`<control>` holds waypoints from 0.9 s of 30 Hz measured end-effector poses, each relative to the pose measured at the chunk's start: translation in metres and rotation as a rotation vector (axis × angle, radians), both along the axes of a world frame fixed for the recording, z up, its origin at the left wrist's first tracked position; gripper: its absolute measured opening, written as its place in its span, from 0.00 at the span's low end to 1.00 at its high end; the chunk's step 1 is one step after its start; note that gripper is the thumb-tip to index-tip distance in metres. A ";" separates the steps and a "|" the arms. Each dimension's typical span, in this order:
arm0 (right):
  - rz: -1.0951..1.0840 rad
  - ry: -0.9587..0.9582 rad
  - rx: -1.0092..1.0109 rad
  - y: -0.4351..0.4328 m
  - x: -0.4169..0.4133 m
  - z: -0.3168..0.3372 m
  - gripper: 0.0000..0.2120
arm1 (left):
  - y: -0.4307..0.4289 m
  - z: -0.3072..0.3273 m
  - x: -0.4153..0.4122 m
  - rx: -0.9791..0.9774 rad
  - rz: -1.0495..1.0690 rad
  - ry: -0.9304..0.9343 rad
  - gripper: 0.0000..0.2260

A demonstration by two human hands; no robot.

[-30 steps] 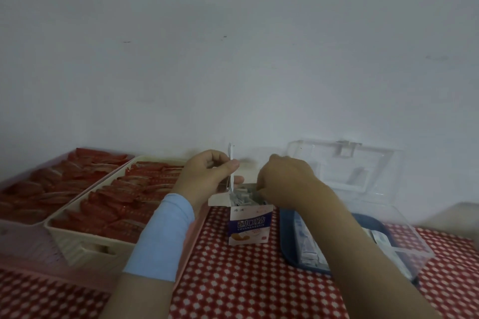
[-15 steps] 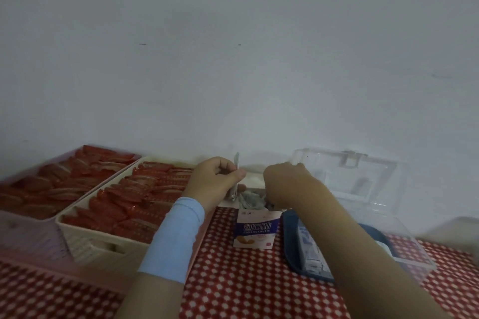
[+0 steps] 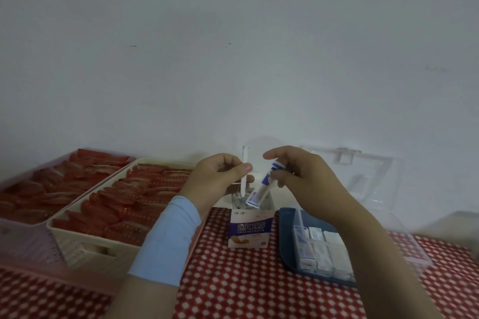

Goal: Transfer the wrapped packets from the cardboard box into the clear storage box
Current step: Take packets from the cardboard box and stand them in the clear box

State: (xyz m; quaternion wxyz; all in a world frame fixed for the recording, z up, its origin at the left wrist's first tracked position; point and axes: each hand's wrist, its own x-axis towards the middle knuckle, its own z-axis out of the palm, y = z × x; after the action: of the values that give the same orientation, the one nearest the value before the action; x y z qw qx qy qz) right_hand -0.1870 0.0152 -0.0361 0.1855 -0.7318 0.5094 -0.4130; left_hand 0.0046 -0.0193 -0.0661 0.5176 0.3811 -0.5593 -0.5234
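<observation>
A small white and purple cardboard box [image 3: 247,230] stands open on the red checked tablecloth, with several wrapped packets showing in its mouth. My left hand [image 3: 220,179] pinches the box's upright lid flap [image 3: 244,171]. My right hand [image 3: 303,179] pinches a white and blue wrapped packet [image 3: 261,189], lifted at a slant just above the box's opening. Right of the box sits the clear storage box [image 3: 287,238] with a blue base; rows of white packets [image 3: 321,248] lie in it. Its clear lid [image 3: 363,176] stands open against the wall.
Two trays full of red wrapped snacks stand at the left: a cream basket [image 3: 85,243] and a pinkish one [image 3: 15,235] behind it. A grey wall rises close behind everything. My right forearm hides part of the storage box.
My right hand has come up out of the cardboard box with a white and blue packet pinched in its fingers. My left hand keeps its hold on the flap.
</observation>
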 end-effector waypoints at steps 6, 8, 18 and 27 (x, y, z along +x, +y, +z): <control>0.108 -0.249 -0.041 0.002 0.004 -0.001 0.15 | 0.011 0.001 -0.011 0.110 -0.279 0.154 0.16; 0.096 -0.259 -0.082 0.002 0.006 -0.003 0.15 | 0.014 0.000 -0.015 0.159 -0.343 0.226 0.15; 0.065 -0.181 -0.120 0.007 0.007 -0.006 0.08 | 0.010 -0.003 -0.017 0.182 -0.301 0.302 0.26; 0.237 0.032 -0.105 0.010 0.012 -0.012 0.17 | 0.018 -0.002 -0.021 0.213 -0.380 0.363 0.21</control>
State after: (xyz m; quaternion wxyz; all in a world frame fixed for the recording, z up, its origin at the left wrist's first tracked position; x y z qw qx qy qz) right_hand -0.1745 0.0255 -0.0477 0.1863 -0.8020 0.3998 -0.4027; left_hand -0.0159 -0.0011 -0.0677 0.4590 0.2216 -0.4609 -0.7265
